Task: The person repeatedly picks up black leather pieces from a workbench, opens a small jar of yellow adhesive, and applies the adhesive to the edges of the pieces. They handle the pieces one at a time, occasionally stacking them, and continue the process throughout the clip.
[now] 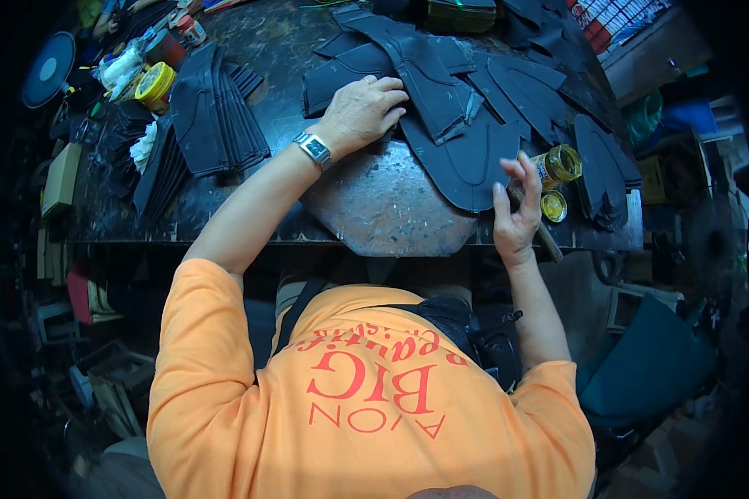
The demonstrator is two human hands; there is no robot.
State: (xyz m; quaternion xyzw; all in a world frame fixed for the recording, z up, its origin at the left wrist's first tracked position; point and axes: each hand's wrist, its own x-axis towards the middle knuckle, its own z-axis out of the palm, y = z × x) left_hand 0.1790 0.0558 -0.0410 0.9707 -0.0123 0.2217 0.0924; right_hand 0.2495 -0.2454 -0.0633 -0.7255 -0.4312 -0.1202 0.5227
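My left hand [364,110], a watch on its wrist, has its bent fingers at the edge of a black shoe-upper piece [429,79] with pale edging at its near end. Its fingertips are partly hidden against the piece. Under this lies a rounded black piece [466,162] with a stitched curve. My right hand [520,206] is raised by that piece's right side, thumb and bent fingers apart, nothing plainly between them. Close beside it are a tilted glass jar [562,164] with yellowish contents and a round lid [553,206] smeared yellow. A tool handle [549,244] shows behind the wrist.
A worn slab [391,204] lies at the table's front edge. Fanned black pieces [212,116] stand left, by a yellow tub [154,86]. More black pieces [603,166] overlap at right. A dark stack [462,12] sits at the back. Scissor-like loops [609,268] hang off the front edge.
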